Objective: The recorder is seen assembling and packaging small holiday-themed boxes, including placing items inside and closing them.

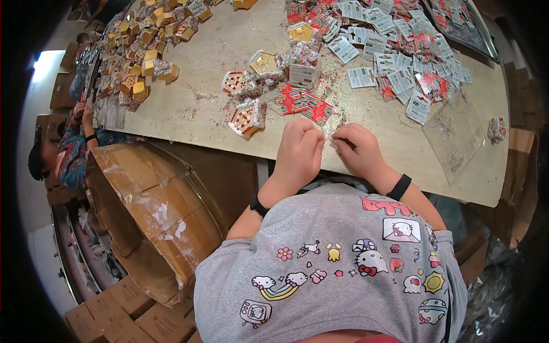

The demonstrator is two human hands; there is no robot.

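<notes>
My left hand (300, 150) and my right hand (361, 150) meet close together at the table's near edge. Both are closed in a pinch, and whatever their fingertips hold is too small to make out. Just beyond them lie red-and-green striped cards (317, 110). Past those cards sits a group of small house-shaped ornaments with frosted, beaded edges. One ornament (247, 118) shows a white face with red dots, and another (264, 62) has a gold face. A small ornament with a pale side (304, 74) stands behind the cards.
Many red and white hang cards (394, 57) are heaped at the far right, beside a dark tray (477, 28). A clear plastic bag (456, 134) lies at the right. Ornaments (146, 51) pile up far left. A large carton (154, 211) stands at my left; a person (71, 151) is beyond.
</notes>
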